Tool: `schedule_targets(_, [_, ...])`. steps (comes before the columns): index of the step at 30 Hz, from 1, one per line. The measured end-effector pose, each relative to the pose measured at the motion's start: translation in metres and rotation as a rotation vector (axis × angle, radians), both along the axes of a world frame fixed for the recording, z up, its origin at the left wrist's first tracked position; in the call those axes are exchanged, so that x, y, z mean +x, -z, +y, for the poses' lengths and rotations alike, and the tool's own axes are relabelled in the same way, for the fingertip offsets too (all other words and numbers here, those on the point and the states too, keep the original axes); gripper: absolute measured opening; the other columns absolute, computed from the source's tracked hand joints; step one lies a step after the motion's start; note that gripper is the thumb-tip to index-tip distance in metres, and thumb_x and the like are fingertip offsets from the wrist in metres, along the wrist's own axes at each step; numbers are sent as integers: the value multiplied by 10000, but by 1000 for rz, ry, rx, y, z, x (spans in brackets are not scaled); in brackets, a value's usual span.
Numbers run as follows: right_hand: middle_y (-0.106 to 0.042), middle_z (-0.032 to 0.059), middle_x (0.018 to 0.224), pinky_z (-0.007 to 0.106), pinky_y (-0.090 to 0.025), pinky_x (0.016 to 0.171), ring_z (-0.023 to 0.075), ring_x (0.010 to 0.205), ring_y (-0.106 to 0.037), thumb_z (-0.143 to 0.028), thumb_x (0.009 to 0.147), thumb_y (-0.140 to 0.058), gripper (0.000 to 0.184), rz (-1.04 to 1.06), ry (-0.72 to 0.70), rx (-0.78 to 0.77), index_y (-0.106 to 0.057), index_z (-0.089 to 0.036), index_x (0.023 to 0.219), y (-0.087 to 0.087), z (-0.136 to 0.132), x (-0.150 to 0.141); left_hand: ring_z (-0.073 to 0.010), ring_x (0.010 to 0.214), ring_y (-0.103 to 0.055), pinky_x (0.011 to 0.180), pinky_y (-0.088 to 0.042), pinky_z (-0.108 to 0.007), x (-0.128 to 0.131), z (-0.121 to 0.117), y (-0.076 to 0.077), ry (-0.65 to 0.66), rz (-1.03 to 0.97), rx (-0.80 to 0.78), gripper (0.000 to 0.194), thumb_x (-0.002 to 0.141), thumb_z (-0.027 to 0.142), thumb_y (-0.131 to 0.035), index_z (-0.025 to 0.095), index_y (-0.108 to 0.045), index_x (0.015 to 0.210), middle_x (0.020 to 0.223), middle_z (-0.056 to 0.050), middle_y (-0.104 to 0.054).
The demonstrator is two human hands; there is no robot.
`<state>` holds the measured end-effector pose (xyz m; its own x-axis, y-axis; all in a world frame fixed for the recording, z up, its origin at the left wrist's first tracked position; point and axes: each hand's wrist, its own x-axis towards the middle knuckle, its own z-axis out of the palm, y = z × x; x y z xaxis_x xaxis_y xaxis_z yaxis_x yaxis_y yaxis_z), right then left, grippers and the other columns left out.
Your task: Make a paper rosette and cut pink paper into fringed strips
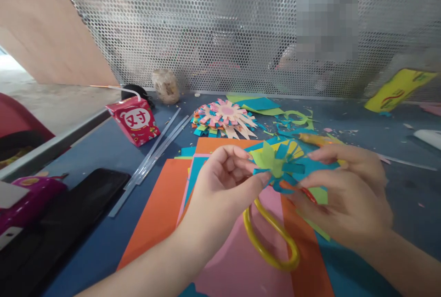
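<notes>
Green-and-blue, strip-petalled paper flower

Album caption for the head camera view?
Left hand holding a green-and-blue paper flower, right hand at its edge, over pink paper.

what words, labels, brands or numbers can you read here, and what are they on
"又寸": large dark characters in the white bubble on the red drink carton; its smaller print is too small to read.
Yellow packet: printing too blurred to read.
I can make out no other text.
</notes>
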<state>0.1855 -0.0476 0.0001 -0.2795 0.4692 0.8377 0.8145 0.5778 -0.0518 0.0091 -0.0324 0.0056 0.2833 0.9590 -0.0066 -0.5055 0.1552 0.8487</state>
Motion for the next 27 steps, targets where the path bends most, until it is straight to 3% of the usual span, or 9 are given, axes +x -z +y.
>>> schedule_targets(6, [-536, 56, 902, 391, -483, 748, 227, 850, -568, -185, 519, -801, 483, 503, -165, -165, -476, -238, 872, 8, 9, -6, -8, 624, -547, 612, -454, -90, 1, 0, -2, -14, 5, 2, 215, 697, 35, -676, 171, -522, 760, 671, 72, -547])
schedule_targets(10, [-565, 26, 1014, 299, -547, 671, 170, 844, -593, -123, 623, -725, 571, 720, -382, -520, -398, -298, 1057, 17, 10, -8, -16, 615, -546, 594, -451, -92, 2, -1, -3, -44, 9, 17, 230, 679, 13, -677, 170, -523, 745, 658, 65, -555])
schedule_targets(14, [-657, -21, 941, 249, -572, 725, 144, 850, -658, -105, 691, -688, 493, 818, -517, -765, -418, -311, 1049, 17, 6, -11, -29, 611, -539, 590, -458, -115, 2, -2, -4, -76, 27, 36, 222, 672, 30, -684, 172, -528, 737, 676, 57, -556])
schedule_targets(17, [-711, -19, 896, 267, -556, 794, 150, 872, -673, -131, 715, -682, 434, 807, -526, -818, -433, -304, 1025, 13, 5, -12, -46, 616, -540, 604, -472, -146, 2, -2, -5, -86, 50, 30, 221, 666, 41, -688, 175, -525, 732, 684, 47, -560])
schedule_targets(21, [-734, -18, 870, 283, -575, 751, 170, 835, -690, -172, 716, -698, 439, 839, -493, -803, -443, -320, 1041, 13, 4, -10, -50, 606, -542, 591, -468, -150, 3, -1, -6, -103, 54, 24, 232, 648, 30, -693, 175, -527, 722, 671, 46, -561])
schedule_targets(27, [-736, -43, 901, 198, -561, 736, 124, 820, -690, -114, 695, -702, 451, 898, -489, -824, -482, -322, 1030, 13, 3, -10, -31, 585, -532, 580, -454, -124, 4, -2, -6, -110, 33, 22, 241, 640, 7, -687, 171, -524, 707, 652, 59, -558])
